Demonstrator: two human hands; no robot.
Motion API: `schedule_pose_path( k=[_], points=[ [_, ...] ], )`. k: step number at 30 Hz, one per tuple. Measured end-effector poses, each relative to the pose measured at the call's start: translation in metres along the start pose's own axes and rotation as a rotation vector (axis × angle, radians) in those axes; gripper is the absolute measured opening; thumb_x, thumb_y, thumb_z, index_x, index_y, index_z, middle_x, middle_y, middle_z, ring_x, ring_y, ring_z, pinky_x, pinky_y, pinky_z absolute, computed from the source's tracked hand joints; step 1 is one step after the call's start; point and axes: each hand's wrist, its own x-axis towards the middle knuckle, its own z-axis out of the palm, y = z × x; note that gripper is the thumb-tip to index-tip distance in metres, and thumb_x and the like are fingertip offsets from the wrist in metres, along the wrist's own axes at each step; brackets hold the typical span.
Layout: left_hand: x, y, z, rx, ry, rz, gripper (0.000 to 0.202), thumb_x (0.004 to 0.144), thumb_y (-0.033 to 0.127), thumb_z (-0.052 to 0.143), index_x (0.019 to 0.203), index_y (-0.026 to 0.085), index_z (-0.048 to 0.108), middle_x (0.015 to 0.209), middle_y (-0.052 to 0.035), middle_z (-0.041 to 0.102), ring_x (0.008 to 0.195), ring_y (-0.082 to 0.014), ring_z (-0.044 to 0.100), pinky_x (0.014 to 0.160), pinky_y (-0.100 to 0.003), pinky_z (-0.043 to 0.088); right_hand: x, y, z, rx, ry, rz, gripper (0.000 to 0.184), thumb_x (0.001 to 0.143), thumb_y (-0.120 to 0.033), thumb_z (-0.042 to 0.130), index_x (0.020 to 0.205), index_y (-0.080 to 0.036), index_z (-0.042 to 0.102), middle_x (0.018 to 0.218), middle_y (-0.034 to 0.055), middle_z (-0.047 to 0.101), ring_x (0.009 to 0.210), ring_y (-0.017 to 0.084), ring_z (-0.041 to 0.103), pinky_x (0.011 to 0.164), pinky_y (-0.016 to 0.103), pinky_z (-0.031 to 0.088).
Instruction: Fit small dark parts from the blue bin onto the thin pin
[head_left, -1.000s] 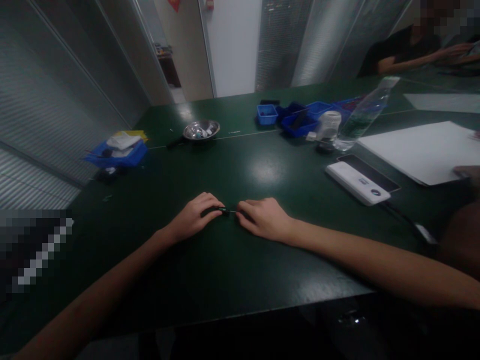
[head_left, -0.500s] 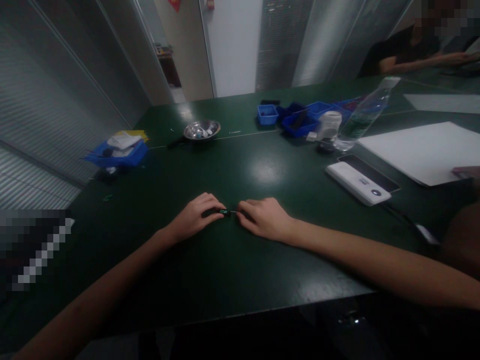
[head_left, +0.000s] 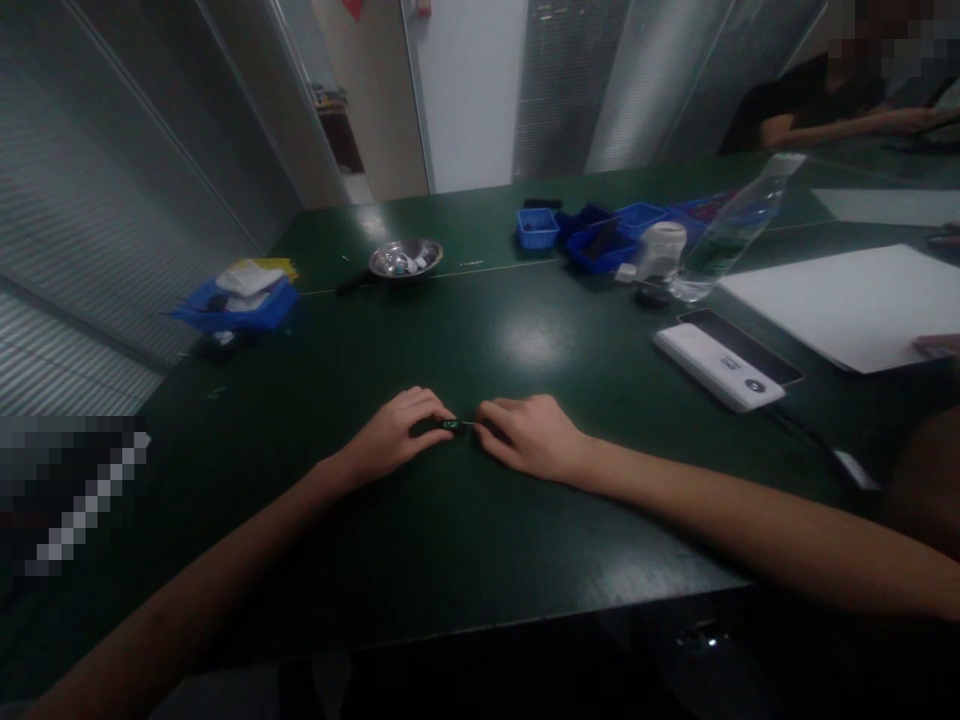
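Note:
My left hand [head_left: 401, 430] rests on the dark green table [head_left: 450, 540], thumb and fingers pinched on a small green circuit board [head_left: 451, 425]. A dark part sits at the board's right end. Just to the right, my right hand [head_left: 529, 432] lies on its side with fingertips closed on a thin, light metal piece [head_left: 469, 424]. That piece reaches from the fingertips to the board's right end; whether it is a tool tip or a wire cannot be told. The fingers of my right hand hide the rest of it.
Beyond my hands stand a metal bowl [head_left: 406, 259] of small parts and a blue tray [head_left: 236, 305]. To the right are a white power bank [head_left: 718, 368], a plastic bottle [head_left: 739, 232], white paper [head_left: 855, 300] and blue bins [head_left: 537, 229]. Another person [head_left: 817, 110] sits at the far right.
The view has shifted very slightly. Both hands keep the same pose, with the board and the thin piece between them.

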Motion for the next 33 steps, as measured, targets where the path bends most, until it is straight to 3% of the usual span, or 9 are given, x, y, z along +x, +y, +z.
schedule_pose_path(
  k=[16,33],
  points=[
    [0.001,-0.0003,0.0018,0.012,-0.008,-0.016,0.028,0.103,0.031,0.047,0.115,0.022,0.07,0.106,-0.0063,0.062,0.099,-0.0191,0.055,0.087,-0.034,0.046,0.0003,-0.001,0.0001,-0.014,0.006,-0.003,0.031,0.103,-0.04,0.036,0.105,-0.018,0.059,0.087,0.0037,0.066,0.061,0.011,0.048,0.056,0.027,0.022],
    [0.0017,0.004,0.0045,0.015,-0.013,0.012,0.021,0.097,0.034,0.059,0.109,0.02,0.067,0.109,-0.0064,0.062,0.103,-0.0207,0.055,0.092,-0.037,0.045,0.0002,-0.0001,0.0015,-0.004,0.011,-0.007,0.032,0.103,-0.041,0.036,0.108,-0.019,0.058,0.09,0.0035,0.067,0.063,0.012,0.051,0.056,0.027,0.022]
  ],
)
